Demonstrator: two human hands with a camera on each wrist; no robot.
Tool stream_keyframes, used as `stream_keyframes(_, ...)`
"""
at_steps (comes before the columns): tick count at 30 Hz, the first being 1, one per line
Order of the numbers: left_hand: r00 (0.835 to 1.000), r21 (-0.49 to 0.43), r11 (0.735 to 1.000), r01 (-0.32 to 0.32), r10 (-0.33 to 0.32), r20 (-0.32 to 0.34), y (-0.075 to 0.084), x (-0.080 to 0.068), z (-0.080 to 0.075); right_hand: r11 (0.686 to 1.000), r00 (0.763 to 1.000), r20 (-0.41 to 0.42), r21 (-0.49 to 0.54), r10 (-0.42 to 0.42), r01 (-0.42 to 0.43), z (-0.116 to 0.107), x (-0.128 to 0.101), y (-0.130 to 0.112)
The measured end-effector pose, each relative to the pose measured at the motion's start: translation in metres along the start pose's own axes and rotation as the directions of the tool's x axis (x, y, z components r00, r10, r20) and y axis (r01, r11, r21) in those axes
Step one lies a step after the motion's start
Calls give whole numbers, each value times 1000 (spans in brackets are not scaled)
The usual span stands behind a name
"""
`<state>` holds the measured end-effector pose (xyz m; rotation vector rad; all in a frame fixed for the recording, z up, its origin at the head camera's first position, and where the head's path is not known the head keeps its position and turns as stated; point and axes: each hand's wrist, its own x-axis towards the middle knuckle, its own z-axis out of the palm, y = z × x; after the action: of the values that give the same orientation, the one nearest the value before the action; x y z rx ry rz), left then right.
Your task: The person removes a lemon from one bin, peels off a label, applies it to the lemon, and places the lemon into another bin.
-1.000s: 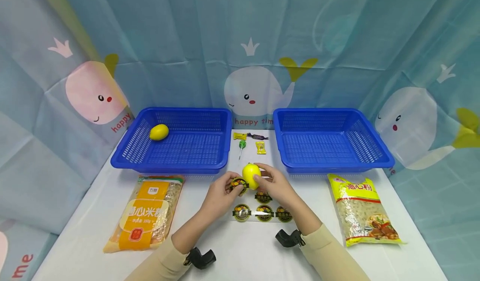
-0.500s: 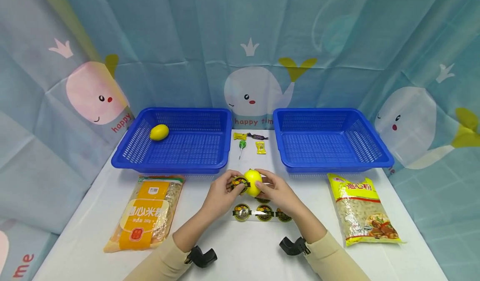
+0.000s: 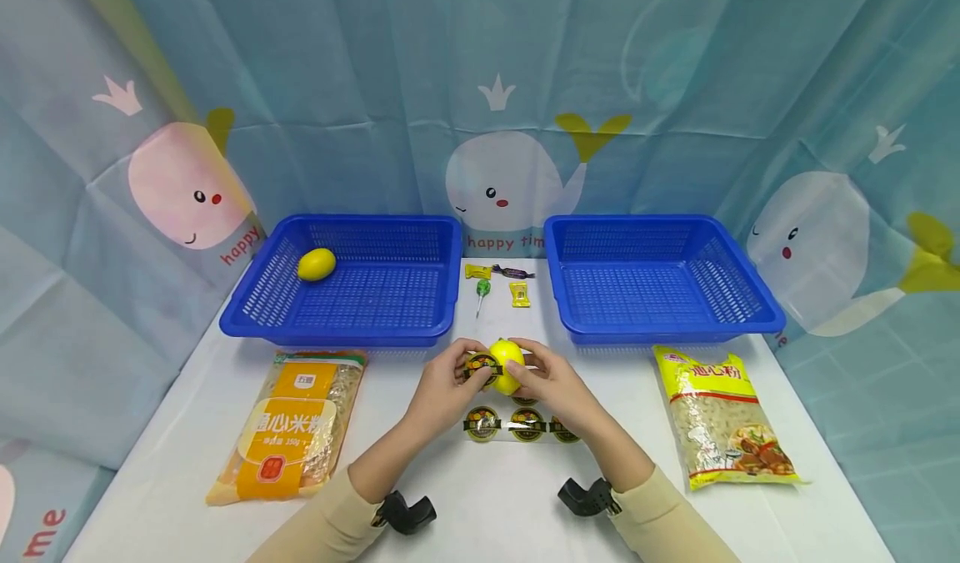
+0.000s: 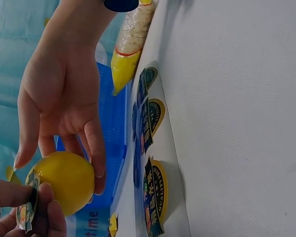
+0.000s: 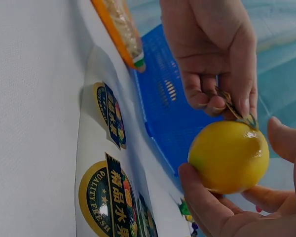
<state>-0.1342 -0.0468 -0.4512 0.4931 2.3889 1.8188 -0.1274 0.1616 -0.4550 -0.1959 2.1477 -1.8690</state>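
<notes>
Just above the table's middle my right hand (image 3: 527, 364) grips a yellow lemon (image 3: 507, 354) with curled fingers (image 5: 205, 205) and thumb. My left hand (image 3: 471, 369) pinches a round black and yellow sticker (image 3: 480, 369) against the lemon's left side. In the right wrist view the sticker (image 5: 235, 109) touches the top of the lemon (image 5: 229, 155). The left wrist view shows the sticker (image 4: 26, 213) between my left fingertips, beside the lemon (image 4: 65, 180). A sticker sheet (image 3: 525, 424) lies flat below both hands.
Two blue baskets stand at the back: the left basket (image 3: 247, 317) holds another lemon (image 3: 317, 264), the right basket (image 3: 750, 317) holds nothing. Small candies (image 3: 495, 284) lie between them. An orange noodle bag (image 3: 288, 425) lies left, a yellow noodle bag (image 3: 723, 417) right.
The lemon has turned a little in my right hand, and my left hand has brought the sticker closer against it. Both hands stay in about the same place.
</notes>
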Motion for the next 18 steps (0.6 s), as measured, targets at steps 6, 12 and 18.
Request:
stream_keyframes(6,1000,0,1000,1,-1,12,5,-1,1,999,1000,-29,-54,-6,4,3,0,-1)
stream_keyframes(12,1000,12,1000,9,-9,13,8,-3,2,996,999,-40,-84,-17,14,2,-1,-1)
stream_keyframes(18,999,69,997,22,-20,-26,5,-2,0,997,997,-67,-77,-26,21,-2,-2,-2)
